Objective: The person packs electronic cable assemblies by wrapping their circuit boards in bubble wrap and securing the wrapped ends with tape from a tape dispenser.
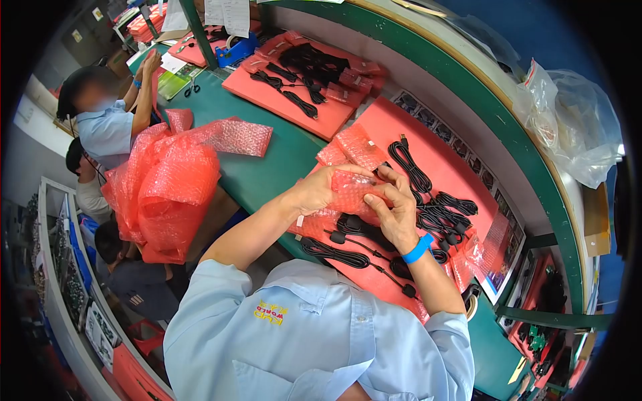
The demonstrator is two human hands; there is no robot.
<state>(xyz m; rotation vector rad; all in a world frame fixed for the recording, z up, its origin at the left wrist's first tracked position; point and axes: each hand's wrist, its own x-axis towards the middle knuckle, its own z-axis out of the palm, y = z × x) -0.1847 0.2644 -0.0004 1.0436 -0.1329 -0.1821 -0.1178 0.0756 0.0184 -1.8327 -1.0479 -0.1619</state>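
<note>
Head: handheld bubble-wrap, "WORLD" shirt

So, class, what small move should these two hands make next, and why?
Perhaps the right hand should try parting the edge of the red bubble wrap it pinches. The left hand grips the opposite side, so the piece looks steadied, and black cables lie unwrapped on the pink sheet close by. Whether the wrap holds anything is unclear.

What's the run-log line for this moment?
Left hand: holding pink bubble wrap | Right hand: holding same piece | Black cables: bundled on pink sheet
</note>
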